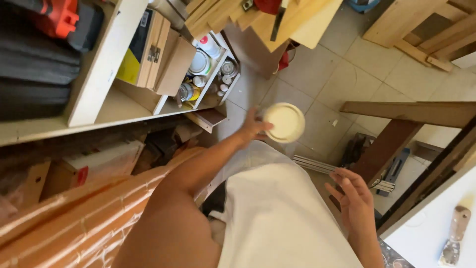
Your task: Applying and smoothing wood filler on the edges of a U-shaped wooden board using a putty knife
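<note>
The left arm stretches out and downward from the shoulder, and the left hand at its end has its grip closed on the edge of a round cream lid, thumb and fingertips pinching the near rim so that the flat pale face of the lid turns up toward us. The lid hangs in the air above the floor, out past the hand on its far side, not resting on anything. The right hand is held low and close to the body, palm turned inward, fingers loosely spread and curled, its grip wide and empty, well apart from the lid.

Below both hands lies a pale tiled floor. To the left stands a light wooden shelf unit, with a low open compartment crowded with tins and small jars. Boards of pale wood lean at the top, and a dark wooden beam crosses at the right. At the lower right corner a white table carries a putty knife with a worn handle.
</note>
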